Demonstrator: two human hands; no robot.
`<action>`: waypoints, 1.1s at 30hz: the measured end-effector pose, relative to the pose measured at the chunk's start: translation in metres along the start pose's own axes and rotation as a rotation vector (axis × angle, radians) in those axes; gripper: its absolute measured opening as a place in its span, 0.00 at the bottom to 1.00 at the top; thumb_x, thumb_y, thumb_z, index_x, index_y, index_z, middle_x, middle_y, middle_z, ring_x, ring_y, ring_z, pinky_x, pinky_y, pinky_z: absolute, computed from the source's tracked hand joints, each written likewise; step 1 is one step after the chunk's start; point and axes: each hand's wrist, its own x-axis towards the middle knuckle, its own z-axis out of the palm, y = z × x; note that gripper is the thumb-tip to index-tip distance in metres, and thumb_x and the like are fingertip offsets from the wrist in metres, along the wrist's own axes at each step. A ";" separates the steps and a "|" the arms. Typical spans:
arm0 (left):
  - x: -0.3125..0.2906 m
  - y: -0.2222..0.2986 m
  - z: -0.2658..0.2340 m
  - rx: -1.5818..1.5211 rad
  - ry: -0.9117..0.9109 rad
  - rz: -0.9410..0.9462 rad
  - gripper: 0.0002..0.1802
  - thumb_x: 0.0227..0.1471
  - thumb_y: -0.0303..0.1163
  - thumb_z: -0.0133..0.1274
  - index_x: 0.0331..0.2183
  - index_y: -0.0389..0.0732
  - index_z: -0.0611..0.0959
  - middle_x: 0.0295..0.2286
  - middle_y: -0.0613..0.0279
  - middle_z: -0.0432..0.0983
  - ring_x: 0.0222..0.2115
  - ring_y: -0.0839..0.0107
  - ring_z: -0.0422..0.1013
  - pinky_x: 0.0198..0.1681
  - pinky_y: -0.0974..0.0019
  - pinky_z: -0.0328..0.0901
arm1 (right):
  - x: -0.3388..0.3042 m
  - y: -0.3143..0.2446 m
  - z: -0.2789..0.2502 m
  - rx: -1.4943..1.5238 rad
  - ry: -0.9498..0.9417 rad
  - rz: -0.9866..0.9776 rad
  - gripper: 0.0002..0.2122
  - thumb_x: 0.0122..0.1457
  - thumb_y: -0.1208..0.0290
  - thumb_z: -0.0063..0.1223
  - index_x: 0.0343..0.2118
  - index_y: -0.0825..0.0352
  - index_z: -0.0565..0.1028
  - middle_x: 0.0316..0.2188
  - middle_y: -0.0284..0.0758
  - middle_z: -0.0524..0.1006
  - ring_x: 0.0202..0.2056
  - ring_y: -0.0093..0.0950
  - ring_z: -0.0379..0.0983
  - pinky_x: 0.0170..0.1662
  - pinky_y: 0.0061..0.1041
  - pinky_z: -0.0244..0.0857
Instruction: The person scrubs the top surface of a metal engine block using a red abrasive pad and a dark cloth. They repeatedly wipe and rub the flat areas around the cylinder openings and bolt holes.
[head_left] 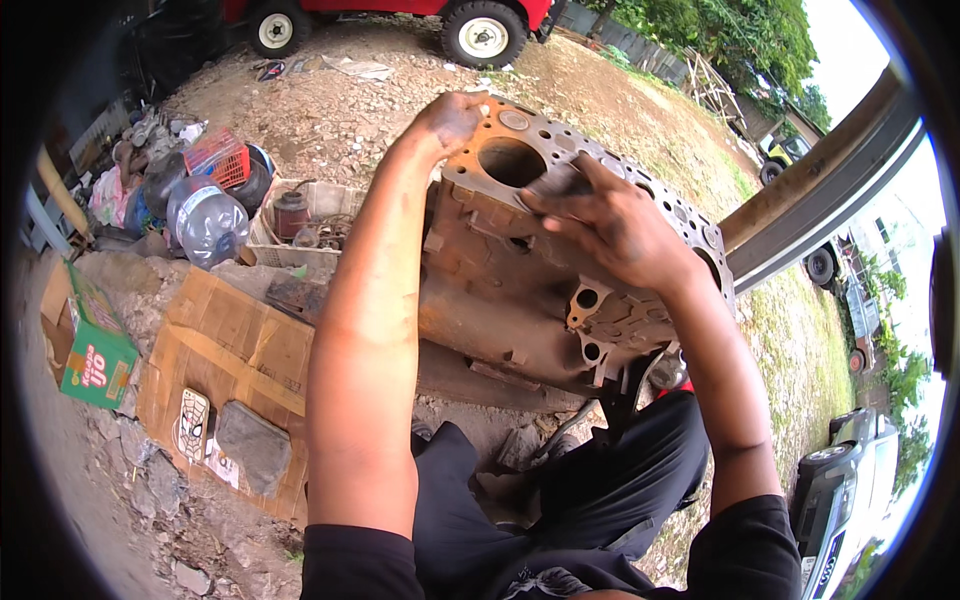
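In front of me a rusty, brown engine block (500, 310) rests above the ground. Its flat top face carries a large round cylinder bore and several smaller holes, grey in the middle and orange with rust at the left end. My left hand (452, 122) is closed around the far left corner of that top, fingers curled at the edge. Lying over the top's near edge, just right of the large bore, my right hand (620, 215) has its dark, greasy fingers apart. I see no tool in it. Whatever is under its palm stays hidden.
Flattened cardboard (250, 345) lies on the left, bearing a phone case (193, 425) and a dark flat slab (255, 447). Beyond are a green carton (100, 365), a large clear bottle (205, 222) and a red crate (217, 158). A post (810, 170) slants at right; a red vehicle (390, 8) stands behind.
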 end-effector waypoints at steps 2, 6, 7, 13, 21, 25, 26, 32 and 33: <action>-0.008 0.023 0.013 0.079 -0.025 -0.111 0.26 0.72 0.34 0.50 0.66 0.37 0.77 0.55 0.50 0.82 0.50 0.70 0.78 0.55 0.69 0.71 | -0.010 0.008 -0.006 0.007 -0.028 0.003 0.15 0.69 0.56 0.58 0.53 0.52 0.86 0.42 0.44 0.76 0.41 0.46 0.81 0.49 0.45 0.75; -0.004 0.016 0.003 0.067 -0.036 0.016 0.25 0.71 0.32 0.49 0.65 0.37 0.77 0.53 0.52 0.83 0.48 0.70 0.79 0.55 0.68 0.72 | 0.031 -0.007 0.001 -0.007 -0.069 0.038 0.15 0.70 0.55 0.57 0.53 0.52 0.86 0.45 0.44 0.76 0.42 0.48 0.81 0.50 0.46 0.75; -0.003 0.011 0.003 -0.016 -0.044 0.000 0.25 0.72 0.32 0.49 0.65 0.37 0.78 0.53 0.52 0.83 0.48 0.70 0.79 0.55 0.68 0.73 | 0.033 -0.004 0.004 -0.019 -0.061 0.035 0.15 0.70 0.55 0.57 0.53 0.52 0.86 0.46 0.44 0.76 0.43 0.48 0.81 0.50 0.46 0.75; -0.003 0.007 0.006 0.013 -0.038 -0.007 0.25 0.72 0.34 0.51 0.66 0.40 0.77 0.51 0.55 0.84 0.47 0.70 0.79 0.54 0.68 0.73 | -0.006 0.009 -0.009 0.042 -0.046 0.052 0.14 0.68 0.61 0.60 0.53 0.51 0.86 0.52 0.45 0.77 0.45 0.48 0.81 0.50 0.46 0.75; -0.003 0.006 0.010 -0.228 -0.038 -0.047 0.26 0.72 0.32 0.51 0.67 0.35 0.75 0.58 0.49 0.79 0.53 0.66 0.78 0.59 0.67 0.70 | 0.021 -0.009 -0.002 0.087 -0.030 0.042 0.16 0.66 0.64 0.63 0.56 0.53 0.85 0.48 0.48 0.76 0.47 0.51 0.78 0.52 0.43 0.72; -0.006 0.007 0.000 -0.133 0.011 -0.089 0.25 0.71 0.32 0.51 0.65 0.36 0.77 0.55 0.49 0.81 0.51 0.68 0.79 0.56 0.68 0.72 | 0.001 -0.010 -0.010 0.065 -0.016 0.025 0.16 0.65 0.63 0.62 0.56 0.53 0.85 0.48 0.49 0.76 0.46 0.50 0.80 0.52 0.44 0.73; -0.008 0.013 0.008 -0.136 0.014 -0.097 0.25 0.71 0.32 0.51 0.65 0.36 0.77 0.54 0.50 0.82 0.50 0.68 0.79 0.55 0.68 0.73 | -0.005 -0.006 -0.011 0.049 -0.001 0.006 0.15 0.65 0.64 0.62 0.54 0.53 0.86 0.47 0.46 0.77 0.46 0.49 0.80 0.52 0.44 0.74; 0.001 0.005 0.010 -0.208 -0.007 -0.086 0.24 0.71 0.31 0.52 0.63 0.33 0.78 0.53 0.51 0.83 0.48 0.69 0.79 0.53 0.67 0.74 | 0.032 -0.005 0.009 -0.018 0.024 0.008 0.13 0.66 0.63 0.61 0.51 0.54 0.87 0.47 0.41 0.77 0.45 0.46 0.81 0.49 0.45 0.75; 0.004 -0.001 0.005 -0.265 -0.003 -0.060 0.24 0.71 0.31 0.52 0.64 0.32 0.78 0.54 0.51 0.82 0.49 0.69 0.79 0.54 0.67 0.74 | 0.029 -0.004 0.008 0.011 0.041 0.002 0.13 0.66 0.62 0.61 0.51 0.55 0.87 0.47 0.42 0.77 0.45 0.46 0.81 0.49 0.45 0.75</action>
